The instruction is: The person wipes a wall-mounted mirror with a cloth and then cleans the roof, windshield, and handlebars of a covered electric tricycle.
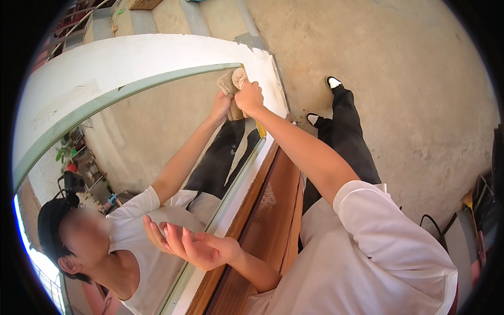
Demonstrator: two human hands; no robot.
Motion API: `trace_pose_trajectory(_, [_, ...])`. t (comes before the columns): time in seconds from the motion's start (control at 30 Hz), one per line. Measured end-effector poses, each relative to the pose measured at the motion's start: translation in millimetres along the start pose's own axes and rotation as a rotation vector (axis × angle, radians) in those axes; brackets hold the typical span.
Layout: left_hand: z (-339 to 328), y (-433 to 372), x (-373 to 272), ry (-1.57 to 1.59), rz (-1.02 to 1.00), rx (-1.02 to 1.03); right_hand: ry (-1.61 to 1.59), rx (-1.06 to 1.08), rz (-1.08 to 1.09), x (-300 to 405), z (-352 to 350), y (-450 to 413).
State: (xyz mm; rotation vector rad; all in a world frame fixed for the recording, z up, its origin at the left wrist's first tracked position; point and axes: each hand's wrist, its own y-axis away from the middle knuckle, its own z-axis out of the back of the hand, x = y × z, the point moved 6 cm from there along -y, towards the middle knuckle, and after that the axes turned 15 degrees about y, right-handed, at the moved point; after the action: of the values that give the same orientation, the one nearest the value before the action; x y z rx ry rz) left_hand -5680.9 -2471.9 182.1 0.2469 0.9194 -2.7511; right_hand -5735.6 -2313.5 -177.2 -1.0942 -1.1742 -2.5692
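Note:
A large mirror (157,130) with a pale green edge is before me, reflecting my arms, shirt and trousers. Near its far corner, my right hand (250,98) grips a folded beige cloth (239,76) against the glass. The cloth's reflection shows just to its left. Below my right hand, a yellow strip (261,130) runs along the mirror's edge. My left hand (204,248) is held over the near edge of the mirror, fingers curled and spread, nothing in it. Whether its fingertips touch the glass I cannot tell.
A white-painted surface (157,49) surrounds the mirror. Brown ribbed panels (271,201) run along its near side, by my body. My shoes (334,82) stand on the concrete floor (393,59). Grey steps (193,17) and a cardboard box (145,4) appear beyond; a broom (468,201) is at far right.

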Motion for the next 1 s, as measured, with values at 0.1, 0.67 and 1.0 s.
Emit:
trace_pose_trajectory(0.1, [0.1,-0.2,3.1,-0.008,-0.041,0.025,-0.026,0.137,-0.189,-14.2,-10.5,-24.5])
trace_pose_trajectory(0.67, [10.3,-3.0,2.1,0.068,-0.12,-0.018,-0.38,-0.308,0.856,126.2,110.5,183.7])
trace_pose_trajectory(1.0, [10.3,0.3,7.7,0.129,0.003,-0.078,-0.233,-0.055,0.113,-18.3,-14.8,122.6])
